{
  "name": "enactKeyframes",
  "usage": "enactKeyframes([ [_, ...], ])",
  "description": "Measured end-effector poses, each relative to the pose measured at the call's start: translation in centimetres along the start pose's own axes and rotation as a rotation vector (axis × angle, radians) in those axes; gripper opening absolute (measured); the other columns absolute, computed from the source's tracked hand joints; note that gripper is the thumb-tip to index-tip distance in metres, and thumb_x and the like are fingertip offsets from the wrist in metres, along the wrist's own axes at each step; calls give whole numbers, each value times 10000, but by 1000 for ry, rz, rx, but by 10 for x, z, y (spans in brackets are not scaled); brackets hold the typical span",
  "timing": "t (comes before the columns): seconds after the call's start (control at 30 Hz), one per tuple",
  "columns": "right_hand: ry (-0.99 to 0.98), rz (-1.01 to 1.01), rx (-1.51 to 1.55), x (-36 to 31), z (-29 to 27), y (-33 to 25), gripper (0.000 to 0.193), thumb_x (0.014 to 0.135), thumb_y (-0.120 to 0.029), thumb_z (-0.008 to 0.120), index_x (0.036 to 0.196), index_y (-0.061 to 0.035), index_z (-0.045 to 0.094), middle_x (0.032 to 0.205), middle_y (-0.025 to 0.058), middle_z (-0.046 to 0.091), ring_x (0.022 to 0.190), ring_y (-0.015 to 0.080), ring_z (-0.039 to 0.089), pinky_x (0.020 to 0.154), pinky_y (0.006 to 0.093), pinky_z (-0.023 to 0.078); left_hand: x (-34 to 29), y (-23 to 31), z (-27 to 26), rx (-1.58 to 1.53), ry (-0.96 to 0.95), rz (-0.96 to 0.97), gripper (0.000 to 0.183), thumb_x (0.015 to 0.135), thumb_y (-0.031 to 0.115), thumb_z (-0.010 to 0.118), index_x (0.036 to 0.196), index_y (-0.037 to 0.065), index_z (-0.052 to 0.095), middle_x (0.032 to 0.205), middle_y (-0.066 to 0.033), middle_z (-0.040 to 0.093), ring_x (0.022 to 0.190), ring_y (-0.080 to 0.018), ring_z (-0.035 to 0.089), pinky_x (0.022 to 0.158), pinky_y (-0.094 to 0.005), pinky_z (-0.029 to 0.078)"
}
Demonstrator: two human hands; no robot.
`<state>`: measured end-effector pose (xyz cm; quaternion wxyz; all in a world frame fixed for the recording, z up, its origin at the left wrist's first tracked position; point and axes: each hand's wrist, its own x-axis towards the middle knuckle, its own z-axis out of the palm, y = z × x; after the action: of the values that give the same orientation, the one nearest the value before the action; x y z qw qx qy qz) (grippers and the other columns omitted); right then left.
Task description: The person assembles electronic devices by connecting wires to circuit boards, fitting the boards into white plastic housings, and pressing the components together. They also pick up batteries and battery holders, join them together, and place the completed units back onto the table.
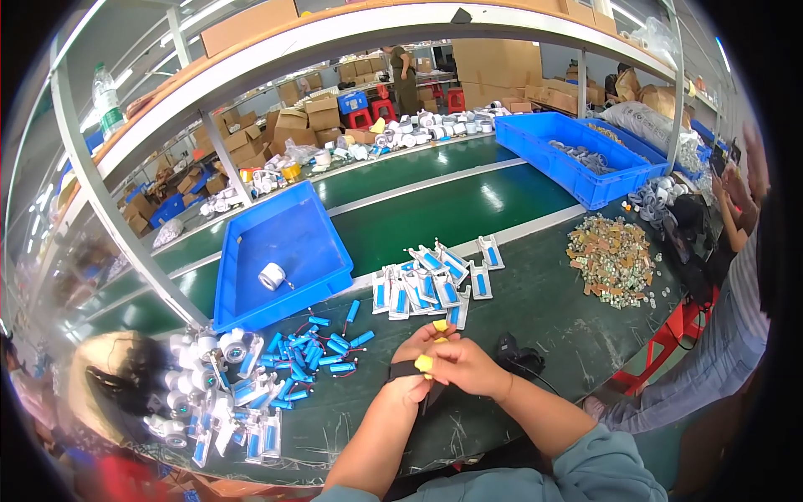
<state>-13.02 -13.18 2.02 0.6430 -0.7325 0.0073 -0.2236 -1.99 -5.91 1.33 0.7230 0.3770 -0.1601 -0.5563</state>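
Together, the left hand (416, 356) and right hand (462, 366) meet at the table's near edge, fingers pinched on a small yellow-tipped piece (425, 363); what it is cannot be told. At ten o'clock from them lie loose blue batteries (314, 347) with red wires. At twelve o'clock sits a cluster of white holders (435, 280). Farther, at eleven o'clock, a blue tray (288, 238) carries a tape roll (271, 275).

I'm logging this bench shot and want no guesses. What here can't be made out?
- What the left hand and right hand hold: head view, fingers cover it.
- Wiring on the blue cylindrical cells: too small.
- Pile of small parts: too small to identify.
- White pieces at left: blurred by the fisheye rim.
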Motion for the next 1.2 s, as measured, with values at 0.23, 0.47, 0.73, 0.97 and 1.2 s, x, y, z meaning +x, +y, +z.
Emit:
enactKeyframes([
  [0.23, -43, -131, -247, -17, 16, -14, 169, 963, -163, 558, 901, -33, 647, 732, 26, 621, 628, 110, 592, 580, 261, 454, -18, 24, -1, -47, 3, 19, 265, 843, -23, 569, 1100, 40, 571, 1036, -65, 597, 960, -173, 581, 871, -307, 488],
  [0.47, -23, -200, -315, -16, 14, 11, 133, 926, -164, 594, 910, -46, 654, 738, 52, 625, 647, 149, 619, 610, 276, 474, -17, 16, -8, -147, 83, 123, 259, 853, -32, 553, 1108, 15, 559, 1070, -87, 595, 992, -195, 590, 913, -317, 482],
  [0.73, -179, 149, 235, -15, -17, 2, 162, 932, -188, 599, 856, -59, 659, 667, -23, 585, 620, 60, 544, 572, 235, 417, -10, 8, 7, 364, 50, -187, 246, 893, 53, 569, 1128, -15, 545, 1065, -138, 622, 944, -236, 643, 818, -337, 549],
  [0.97, -86, 30, -18, -23, -12, 16, 213, 913, -177, 636, 735, -61, 622, 643, -35, 560, 591, 33, 503, 541, 207, 377, 1, -14, -7, 288, -82, -49, 260, 887, 56, 592, 1131, -19, 539, 1091, -134, 620, 961, -216, 637, 797, -310, 545],
  [1.2, 49, 280, 379, -24, -22, 27, 257, 946, -210, 604, 740, -58, 614, 669, -44, 519, 610, 32, 436, 555, 207, 342, -11, -46, -1, 656, 115, 384, 367, 918, 141, 587, 1261, 49, 495, 1164, -113, 582, 948, -162, 604, 731, -249, 515],
])
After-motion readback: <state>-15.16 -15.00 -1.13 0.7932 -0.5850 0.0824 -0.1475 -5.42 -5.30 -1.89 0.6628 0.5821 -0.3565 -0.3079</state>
